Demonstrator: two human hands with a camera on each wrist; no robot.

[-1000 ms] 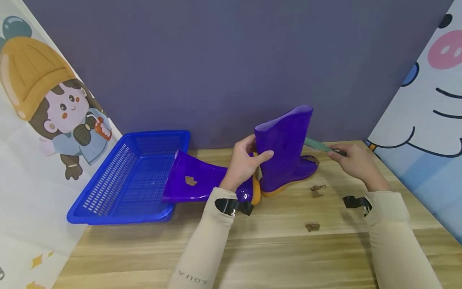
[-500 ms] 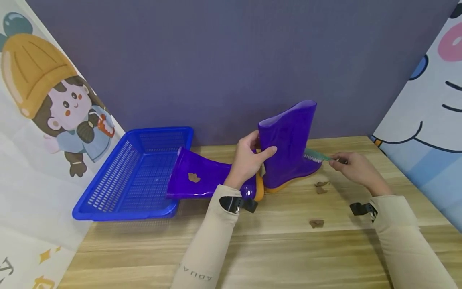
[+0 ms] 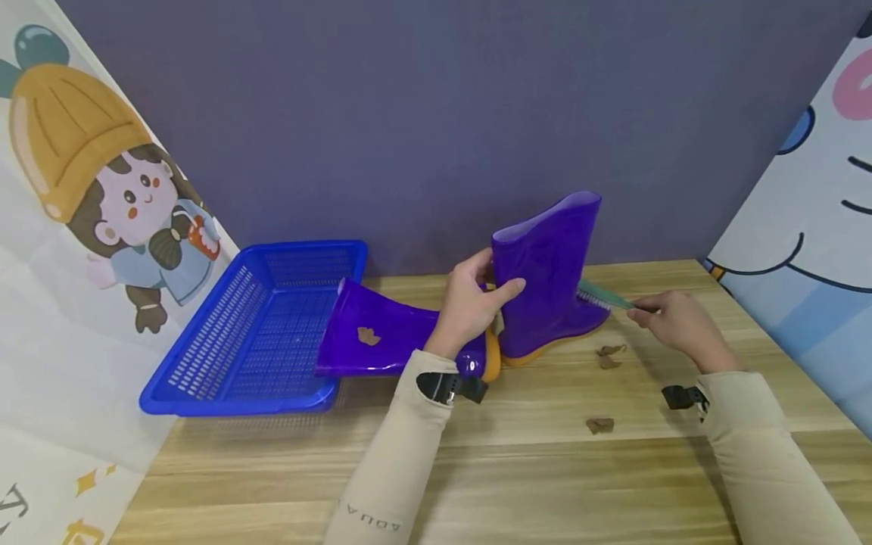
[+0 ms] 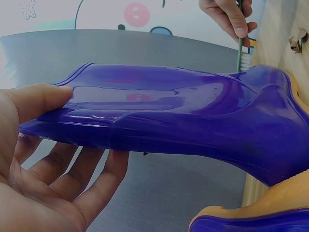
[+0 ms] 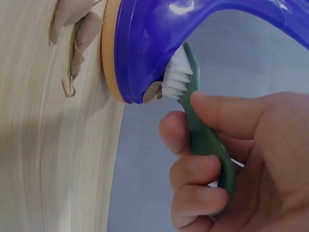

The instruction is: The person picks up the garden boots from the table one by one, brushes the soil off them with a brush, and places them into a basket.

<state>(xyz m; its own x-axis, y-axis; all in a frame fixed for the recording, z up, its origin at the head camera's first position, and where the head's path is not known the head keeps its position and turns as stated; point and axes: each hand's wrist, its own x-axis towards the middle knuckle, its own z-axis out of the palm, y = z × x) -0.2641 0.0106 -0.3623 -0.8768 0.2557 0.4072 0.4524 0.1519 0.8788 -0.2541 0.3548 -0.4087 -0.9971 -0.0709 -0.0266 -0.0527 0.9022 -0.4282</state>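
A purple rain boot (image 3: 545, 280) with an orange sole stands upright on the wooden table. My left hand (image 3: 470, 303) grips its shaft, thumb on the near side and fingers behind, as the left wrist view shows. In my right hand (image 3: 681, 325) is a green brush (image 5: 205, 130) with white bristles, its handle held between thumb and curled fingers. The bristles (image 5: 177, 75) touch the top of the boot's toe, beside a brown mud-like patch (image 5: 153, 92). A second purple boot (image 3: 388, 333) lies on its side to the left, with a brown patch (image 3: 369, 336) on its shaft.
A blue plastic basket (image 3: 153, 397) stands at the left, next to the lying boot's shaft. Brown scraps (image 3: 600, 425) lie on the table (image 3: 518, 477) in front of the upright boot. A grey panel (image 3: 409, 136) rises behind.
The brush has come down from beside the boot's shaft onto its toe, covering the brown patch in the head view. The left hand keeps its grip on the boot.
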